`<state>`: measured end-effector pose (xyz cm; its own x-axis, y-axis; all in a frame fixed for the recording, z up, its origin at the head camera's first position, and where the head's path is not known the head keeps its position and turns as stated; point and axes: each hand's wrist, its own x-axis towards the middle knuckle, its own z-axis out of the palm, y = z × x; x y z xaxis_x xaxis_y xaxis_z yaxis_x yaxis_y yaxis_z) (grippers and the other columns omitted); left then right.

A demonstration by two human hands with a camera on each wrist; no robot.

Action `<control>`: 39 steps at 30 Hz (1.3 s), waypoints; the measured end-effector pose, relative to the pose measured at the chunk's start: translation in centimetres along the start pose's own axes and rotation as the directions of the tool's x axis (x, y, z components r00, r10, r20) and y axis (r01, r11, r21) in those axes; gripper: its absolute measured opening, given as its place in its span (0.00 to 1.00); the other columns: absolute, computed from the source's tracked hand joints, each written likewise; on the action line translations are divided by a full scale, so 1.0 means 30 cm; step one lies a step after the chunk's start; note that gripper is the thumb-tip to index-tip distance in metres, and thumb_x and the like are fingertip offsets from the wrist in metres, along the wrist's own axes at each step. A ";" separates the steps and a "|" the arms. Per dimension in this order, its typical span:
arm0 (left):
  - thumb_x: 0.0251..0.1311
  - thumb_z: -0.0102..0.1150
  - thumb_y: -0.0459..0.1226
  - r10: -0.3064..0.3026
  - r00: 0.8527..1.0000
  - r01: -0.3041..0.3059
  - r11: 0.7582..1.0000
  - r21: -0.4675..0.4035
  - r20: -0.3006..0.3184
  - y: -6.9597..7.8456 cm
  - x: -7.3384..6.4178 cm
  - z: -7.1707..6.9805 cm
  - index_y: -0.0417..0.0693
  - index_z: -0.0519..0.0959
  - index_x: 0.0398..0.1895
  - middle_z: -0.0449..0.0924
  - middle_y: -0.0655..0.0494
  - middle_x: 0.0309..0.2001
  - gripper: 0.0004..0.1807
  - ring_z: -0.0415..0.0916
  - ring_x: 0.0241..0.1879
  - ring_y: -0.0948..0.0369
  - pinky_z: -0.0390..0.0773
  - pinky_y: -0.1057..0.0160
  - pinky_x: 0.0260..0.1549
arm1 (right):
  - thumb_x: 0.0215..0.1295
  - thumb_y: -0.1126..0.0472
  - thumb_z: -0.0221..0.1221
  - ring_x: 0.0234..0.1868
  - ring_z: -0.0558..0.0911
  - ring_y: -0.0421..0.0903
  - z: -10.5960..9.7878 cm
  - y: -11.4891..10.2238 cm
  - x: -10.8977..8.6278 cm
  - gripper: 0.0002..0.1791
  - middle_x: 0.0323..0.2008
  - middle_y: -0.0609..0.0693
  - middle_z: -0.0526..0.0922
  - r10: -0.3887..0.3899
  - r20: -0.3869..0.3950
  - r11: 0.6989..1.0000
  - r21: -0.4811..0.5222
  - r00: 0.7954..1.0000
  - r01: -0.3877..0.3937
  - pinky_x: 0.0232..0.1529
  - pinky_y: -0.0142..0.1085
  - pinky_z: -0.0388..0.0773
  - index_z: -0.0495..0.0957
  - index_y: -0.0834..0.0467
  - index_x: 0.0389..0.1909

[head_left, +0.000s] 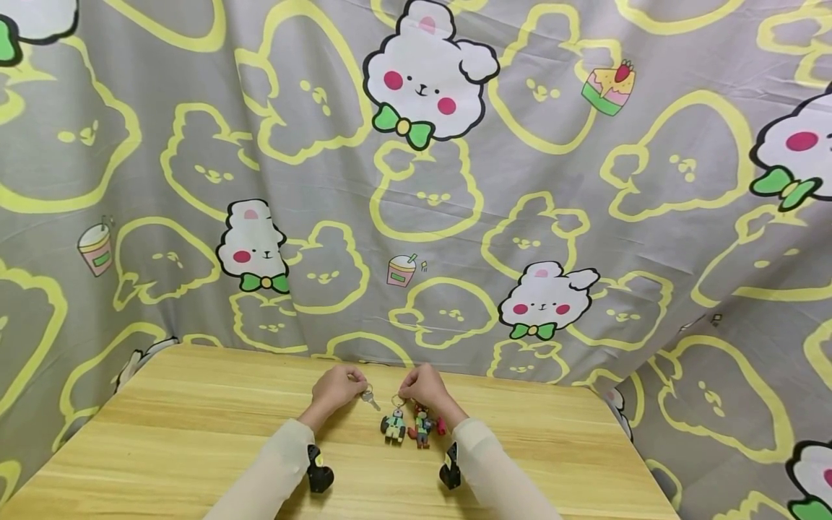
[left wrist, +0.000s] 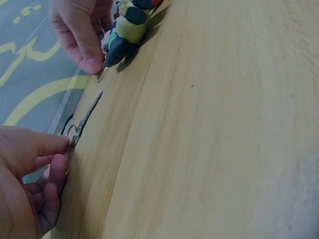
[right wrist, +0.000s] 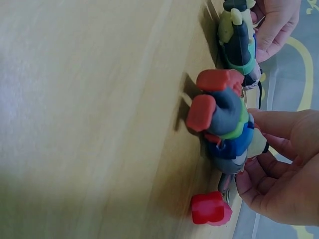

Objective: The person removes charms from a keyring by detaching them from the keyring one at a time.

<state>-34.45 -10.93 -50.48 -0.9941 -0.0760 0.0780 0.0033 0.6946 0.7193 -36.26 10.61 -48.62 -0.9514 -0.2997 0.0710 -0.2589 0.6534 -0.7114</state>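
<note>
My left hand (head_left: pixel 338 388) pinches a small ring with a silver key (head_left: pixel 370 398) hanging from it, low over the table. My right hand (head_left: pixel 425 386) holds a metal key ring (head_left: pixel 397 399) by its top between thumb and fingers. Below that hand is a figurine charm (head_left: pixel 393 427) with a teal top, cream trousers and dark grey limbs. Beside it is a second figurine charm (right wrist: pixel 232 114) with red feet and blue and green clothing. A pinkish-red charm (right wrist: pixel 208 208) lies at its side. How the charms join the ring is partly hidden by the fingers.
The wooden table (head_left: pixel 552 455) spreads around both hands. Behind it hangs a grey curtain (head_left: pixel 442 253) printed with yellow outlines and white cartoon animals. Black wrist cameras (head_left: pixel 319 469) are strapped over the pale sleeves (head_left: pixel 273 462).
</note>
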 end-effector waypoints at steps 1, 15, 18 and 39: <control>0.59 0.71 0.43 0.003 1.000 -0.003 1.000 0.001 -0.001 0.001 0.000 -0.001 0.56 0.87 0.28 0.87 0.60 0.32 0.05 0.76 0.28 0.61 0.67 0.62 0.25 | 0.60 0.70 0.70 0.21 0.76 0.41 0.000 0.000 0.000 0.05 0.24 0.53 0.87 0.000 -0.001 1.000 0.000 1.000 0.000 0.25 0.32 0.74 0.88 0.64 0.25; 0.62 0.68 0.42 0.015 0.999 -0.014 0.999 -0.039 0.035 0.010 -0.006 -0.002 0.53 0.87 0.30 0.85 0.60 0.29 0.05 0.73 0.25 0.62 0.65 0.63 0.24 | 0.60 0.69 0.70 0.22 0.77 0.42 -0.009 0.002 -0.005 0.05 0.24 0.52 0.87 0.037 0.002 0.999 0.001 0.999 -0.037 0.26 0.32 0.74 0.88 0.64 0.25; 0.63 0.67 0.41 0.032 0.998 -0.027 0.996 -0.081 0.061 0.013 -0.006 -0.007 0.50 0.86 0.32 0.85 0.58 0.27 0.05 0.73 0.23 0.62 0.66 0.64 0.23 | 0.61 0.68 0.70 0.23 0.77 0.42 -0.011 0.001 -0.006 0.05 0.25 0.52 0.87 0.040 0.001 0.999 -0.005 0.999 -0.040 0.27 0.33 0.75 0.88 0.63 0.26; 0.65 0.61 0.32 0.087 0.977 -0.018 0.945 -0.328 0.196 -0.001 0.035 -0.023 0.35 0.79 0.45 0.84 0.44 0.33 0.09 0.79 0.25 0.55 0.78 0.61 0.23 | 0.65 0.70 0.65 0.35 0.85 0.55 -0.049 0.002 0.007 0.11 0.33 0.58 0.86 -0.006 0.042 0.989 0.150 0.999 0.000 0.37 0.42 0.84 0.83 0.71 0.47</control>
<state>-35.41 -11.53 -49.96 -0.9919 0.1266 0.0029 0.0566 0.4229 0.9044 -36.72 11.60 -47.62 -0.9419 -0.3327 0.0460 -0.2308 0.5417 -0.8082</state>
